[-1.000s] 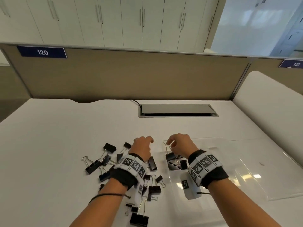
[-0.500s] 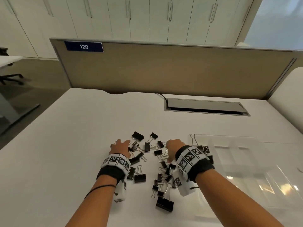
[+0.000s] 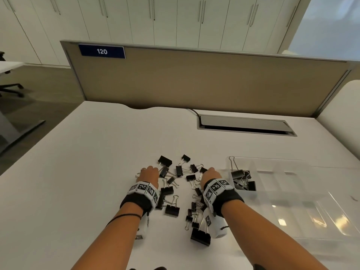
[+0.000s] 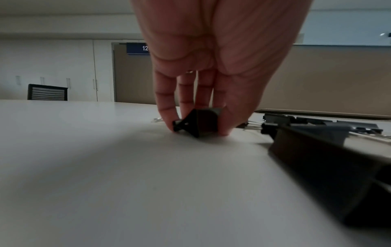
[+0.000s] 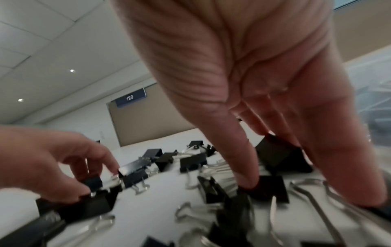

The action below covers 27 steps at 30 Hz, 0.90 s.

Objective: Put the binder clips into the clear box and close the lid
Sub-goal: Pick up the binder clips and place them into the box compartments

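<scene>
The left hand (image 4: pixel 211 66) pinched one black clip (image 4: pixel 198 122) against the bench (image 3: pixel 97 172), open surface stretching toward the left edge. The binder clips (image 3: pixel 179 188) lay scattered between both wrists. The right hand (image 3: pixel 211 175) pressed curled fingertips (image 5: pixel 247 180) onto a clip. The clear box (image 3: pixel 272 172), lid open, sat near the right edge, several clips inside.

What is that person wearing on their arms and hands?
Both forearms are bare, with no sleeves or gloves. Each wrist has a black wristband topped by a row of white squares with black blocky patterns. A white camera block hangs under the right wrist, and another under the left. A thin black hair-tie-like band circles the left forearm. A ring sits on a left finger.
</scene>
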### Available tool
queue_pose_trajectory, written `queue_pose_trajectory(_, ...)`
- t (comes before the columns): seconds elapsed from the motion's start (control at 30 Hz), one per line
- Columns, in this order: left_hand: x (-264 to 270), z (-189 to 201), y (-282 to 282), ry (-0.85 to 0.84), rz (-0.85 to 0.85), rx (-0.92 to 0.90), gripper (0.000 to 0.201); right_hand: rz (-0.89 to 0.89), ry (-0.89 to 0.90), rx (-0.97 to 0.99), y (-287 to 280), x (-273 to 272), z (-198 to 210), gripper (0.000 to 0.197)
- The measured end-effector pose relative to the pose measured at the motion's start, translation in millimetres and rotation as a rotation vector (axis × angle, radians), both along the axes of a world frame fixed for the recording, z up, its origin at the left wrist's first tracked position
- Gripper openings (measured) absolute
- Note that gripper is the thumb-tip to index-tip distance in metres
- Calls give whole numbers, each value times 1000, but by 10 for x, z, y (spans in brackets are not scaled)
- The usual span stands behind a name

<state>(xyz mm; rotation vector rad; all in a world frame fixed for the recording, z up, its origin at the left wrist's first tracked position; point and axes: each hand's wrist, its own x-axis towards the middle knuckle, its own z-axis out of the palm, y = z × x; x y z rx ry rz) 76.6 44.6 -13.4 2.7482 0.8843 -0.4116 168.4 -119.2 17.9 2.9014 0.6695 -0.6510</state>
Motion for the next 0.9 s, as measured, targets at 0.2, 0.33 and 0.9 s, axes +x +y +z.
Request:
queue_pose_trajectory(0.2,-113,30,28,-100,47,-81,50,-59,-27,123,3,-33,21,31)
queue_pose_trajectory(0.33,-181,111,-7,-153,47,-134,45,76,-62,9,-19,-50,67,32)
queue_pose_trajectory(0.9,-513,278,-1366,85,-683,-222,64,-30,-57,84,-33,54,-13,29)
